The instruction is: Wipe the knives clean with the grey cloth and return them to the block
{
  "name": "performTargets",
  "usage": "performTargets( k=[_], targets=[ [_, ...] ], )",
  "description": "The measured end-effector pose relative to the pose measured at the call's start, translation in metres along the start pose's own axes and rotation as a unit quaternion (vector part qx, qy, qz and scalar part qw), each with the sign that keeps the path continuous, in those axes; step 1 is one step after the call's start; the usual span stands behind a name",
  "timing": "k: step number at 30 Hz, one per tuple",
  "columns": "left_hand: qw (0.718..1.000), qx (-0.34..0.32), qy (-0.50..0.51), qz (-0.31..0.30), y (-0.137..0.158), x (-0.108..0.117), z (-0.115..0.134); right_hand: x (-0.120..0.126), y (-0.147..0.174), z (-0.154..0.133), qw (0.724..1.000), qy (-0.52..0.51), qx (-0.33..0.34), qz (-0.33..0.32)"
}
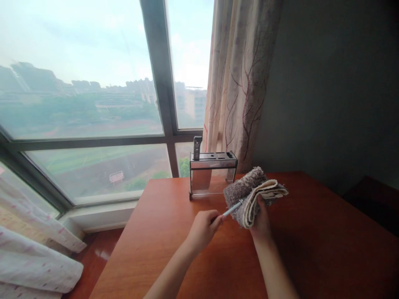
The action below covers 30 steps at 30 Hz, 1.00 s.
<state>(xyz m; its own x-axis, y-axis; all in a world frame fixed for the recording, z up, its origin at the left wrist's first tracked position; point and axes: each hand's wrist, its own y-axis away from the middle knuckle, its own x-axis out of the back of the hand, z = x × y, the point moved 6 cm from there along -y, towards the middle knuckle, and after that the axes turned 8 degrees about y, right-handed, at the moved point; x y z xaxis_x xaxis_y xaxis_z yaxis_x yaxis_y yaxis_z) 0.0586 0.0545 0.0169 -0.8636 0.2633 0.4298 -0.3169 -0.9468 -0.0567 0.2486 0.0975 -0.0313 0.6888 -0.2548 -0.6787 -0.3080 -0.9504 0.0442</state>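
My left hand (204, 228) is closed around one end of a slim, pale grey tool (232, 209), whose kind I cannot make out. Its far end meets a folded, shaggy grey-brown towel (246, 187) with cream-coloured edges, and any part inside the folds is hidden. From below and the right, my right hand (262, 220) grips the towel, its fingers partly covered by the cloth. Both hands are above the tabletop. Just beyond them stands a clear-sided knife block (213, 156) with a slotted top. One dark knife handle (197, 147) with round holes sticks up from its left end.
A reddish-brown wooden table (149, 241) spreads beneath my hands. Behind it are a large window (168, 137) and a patterned curtain (238, 83). More curtain cloth (34, 261) hangs at lower left, and a dark wall (327, 95) rises on the right.
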Motion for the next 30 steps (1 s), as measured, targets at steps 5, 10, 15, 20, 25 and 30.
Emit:
performTargets(
  k=[5,10,15,20,25,30],
  targets=[
    [0.944,-0.127,-0.261,0.156,0.011,0.014,0.017,0.003,-0.005,-0.007,0.995,-0.087,-0.041,0.034],
    [0.884,-0.204,-0.366,0.208,0.019,0.013,0.027,0.006,-0.007,-0.006,0.994,-0.097,-0.045,0.034],
    [0.881,-0.22,-0.382,0.169,0.02,0.011,0.027,-0.009,-0.003,-0.005,0.995,-0.072,-0.043,-0.05],
    [0.936,-0.168,-0.294,0.099,0.012,0.02,0.021,-0.008,0.0,-0.009,0.996,-0.063,-0.038,-0.047],
    [0.997,-0.039,-0.06,-0.037,0.002,0.015,0.004,-0.002,0.002,-0.009,0.998,-0.023,-0.057,-0.033],
    [0.996,0.032,0.047,-0.073,-0.001,0.012,-0.009,-0.005,0.002,-0.009,0.999,-0.005,-0.042,-0.023]
  ],
)
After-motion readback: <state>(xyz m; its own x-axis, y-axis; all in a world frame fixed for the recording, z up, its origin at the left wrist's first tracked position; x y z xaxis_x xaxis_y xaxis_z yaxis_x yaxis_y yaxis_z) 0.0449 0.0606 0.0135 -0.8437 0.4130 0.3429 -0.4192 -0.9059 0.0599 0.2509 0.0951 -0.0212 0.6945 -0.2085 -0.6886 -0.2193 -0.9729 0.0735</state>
